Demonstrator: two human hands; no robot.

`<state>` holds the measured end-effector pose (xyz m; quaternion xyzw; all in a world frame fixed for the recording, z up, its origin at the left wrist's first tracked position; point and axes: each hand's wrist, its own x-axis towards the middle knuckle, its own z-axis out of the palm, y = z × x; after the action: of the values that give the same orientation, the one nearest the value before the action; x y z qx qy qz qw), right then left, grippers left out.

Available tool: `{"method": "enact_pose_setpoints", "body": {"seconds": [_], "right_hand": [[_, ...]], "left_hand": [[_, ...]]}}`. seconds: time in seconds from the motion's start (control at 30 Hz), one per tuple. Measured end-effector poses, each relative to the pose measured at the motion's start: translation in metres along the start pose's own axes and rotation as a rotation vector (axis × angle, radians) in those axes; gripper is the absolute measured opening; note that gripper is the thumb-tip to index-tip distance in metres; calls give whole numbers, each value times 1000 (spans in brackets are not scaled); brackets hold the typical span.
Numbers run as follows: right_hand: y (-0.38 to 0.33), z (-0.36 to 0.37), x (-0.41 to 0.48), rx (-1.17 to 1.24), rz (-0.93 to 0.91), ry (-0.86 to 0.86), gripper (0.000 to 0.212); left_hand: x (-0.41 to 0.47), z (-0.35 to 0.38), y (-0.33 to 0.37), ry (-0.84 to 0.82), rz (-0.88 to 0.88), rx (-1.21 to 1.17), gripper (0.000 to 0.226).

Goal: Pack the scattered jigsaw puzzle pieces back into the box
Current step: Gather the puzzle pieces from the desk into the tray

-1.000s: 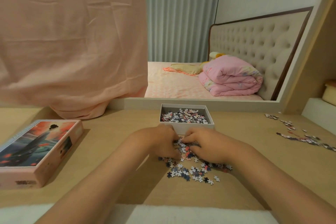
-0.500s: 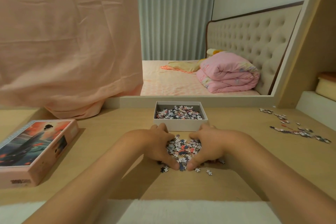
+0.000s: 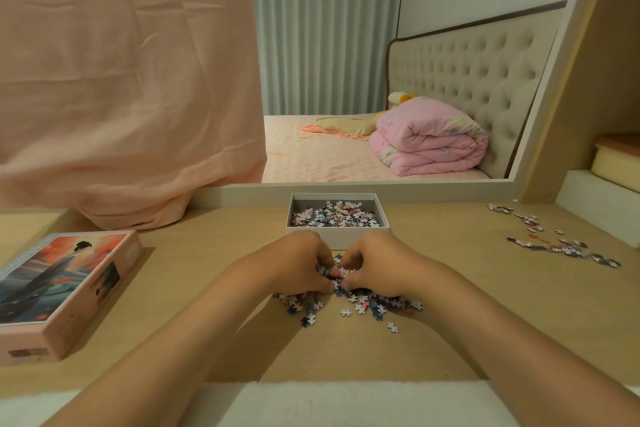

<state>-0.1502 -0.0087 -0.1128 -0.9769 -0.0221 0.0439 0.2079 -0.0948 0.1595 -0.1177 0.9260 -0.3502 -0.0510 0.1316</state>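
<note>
Step in hand: gathering. The left hand [image 3: 298,267] and right hand [image 3: 377,270] are drawn together, fingers curled round a clump of the near pile [image 3: 367,303] of puzzle pieces on the counter [image 3: 194,291]. Stray pieces lie spread beside the hands from 4 to 8 o'clock. The box [image 3: 337,236] stands open at 12 o'clock from the hands, just beyond the knuckles, and is partly filled with pieces.

Next move, as judged: raise the clump over the near wall of the box and release it inside. Keep both hands cupped underneath, since small pieces may slip between fingers. The near wall is the only obstacle on that path.

A second scatter [image 3: 568,248] lies well apart at 2 o'clock, near the counter's right end, not yet collected. The lid [image 3: 62,284] rests at 9 o'clock, picture side up. A pink cloth [image 3: 121,80] hangs at 10 o'clock, apart from the work.
</note>
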Motion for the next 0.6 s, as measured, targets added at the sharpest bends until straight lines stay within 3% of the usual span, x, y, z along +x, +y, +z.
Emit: {"method": "enact_pose_setpoints", "body": {"seconds": [0.2,0.3,0.47,0.6], "right_hand": [[-1,4,4,101,16,47,19],[1,5,7,236,74,89,22],[-3,-8,16,491,93,149,22],[-9,-26,35,651,90,217,19]], "left_hand": [[4,0,-5,87,14,-104,20],[6,3,-13,105,-43,-327,13],[14,-4,-24,176,-56,-659,23],[26,-18,-24,288,-46,-861,12]]}}
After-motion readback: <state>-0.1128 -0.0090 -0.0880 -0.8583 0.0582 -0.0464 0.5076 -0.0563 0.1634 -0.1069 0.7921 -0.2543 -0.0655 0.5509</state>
